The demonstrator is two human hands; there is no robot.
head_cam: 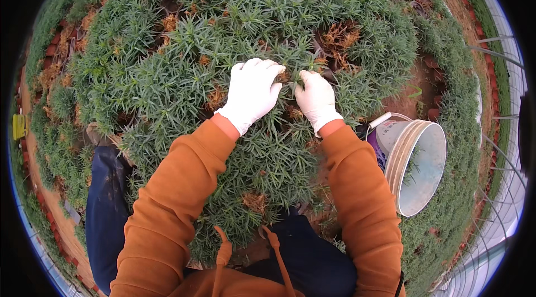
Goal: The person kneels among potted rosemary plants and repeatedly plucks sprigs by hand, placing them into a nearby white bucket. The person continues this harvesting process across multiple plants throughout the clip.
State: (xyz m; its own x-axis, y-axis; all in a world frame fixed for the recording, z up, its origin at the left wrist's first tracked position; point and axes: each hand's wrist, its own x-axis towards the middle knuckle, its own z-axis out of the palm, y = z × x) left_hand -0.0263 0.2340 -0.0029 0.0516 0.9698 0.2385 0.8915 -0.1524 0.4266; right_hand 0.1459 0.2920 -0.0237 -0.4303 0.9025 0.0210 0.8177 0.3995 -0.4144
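Observation:
Dense green plants with narrow leaves (201, 52) spread beneath both hands, which wear thin white gloves. My left hand (253, 92) rests palm down among the shoots, its thumb and forefinger beside a dry orange-brown tuft (284, 76). Whether its hidden fingers hold anything, I cannot tell. Just to its right, my right hand (316, 98) has its thumb and fingertips pinched on a green shoot (298, 83). The two hands are close together but not touching.
A whitish plastic bucket (393, 167) lies tilted at the right, its mouth towards me, with some green sprigs (413, 165) inside. Dry clumps (341, 39) stand among the plants. Metal hoops (498, 54) curve along the right side. A yellow object (19, 126) is at far left.

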